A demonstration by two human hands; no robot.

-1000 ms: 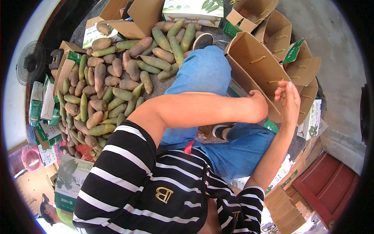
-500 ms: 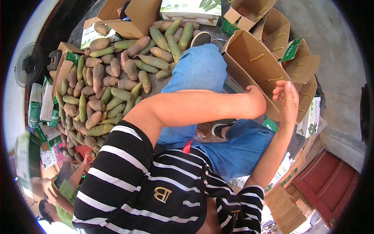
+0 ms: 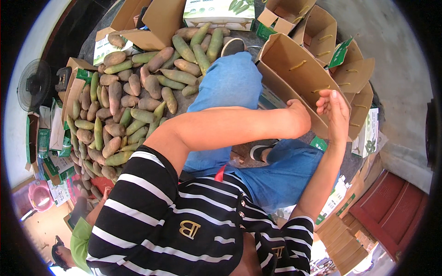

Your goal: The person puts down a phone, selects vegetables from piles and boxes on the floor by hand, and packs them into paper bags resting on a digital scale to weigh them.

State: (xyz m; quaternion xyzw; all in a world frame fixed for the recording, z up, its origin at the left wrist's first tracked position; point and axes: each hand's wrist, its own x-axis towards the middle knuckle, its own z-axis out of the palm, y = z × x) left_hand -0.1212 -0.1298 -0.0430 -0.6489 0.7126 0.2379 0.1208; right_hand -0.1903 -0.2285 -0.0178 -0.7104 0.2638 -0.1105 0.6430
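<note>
Cardboard box (image 3: 294, 78) stands open and tilted against the person's knee, and both hands are at its near wall. Left hand (image 3: 299, 117) presses that wall, its grip curled narrow against the card, though the fingers are mostly hidden. Right hand (image 3: 335, 110) hovers just beside it, grip loose and holding nothing. Judging by this, the box is being shaped or steadied; next calls for a firm hold on the flap. Long green-brown fruits (image 3: 133, 101) lie heaped well left of the grip on the floor.

Dark floor (image 3: 405, 60), heap of green and brown fruits (image 3: 129, 101), open cardboard boxes (image 3: 299, 69), standing fan (image 3: 34, 85)
</note>
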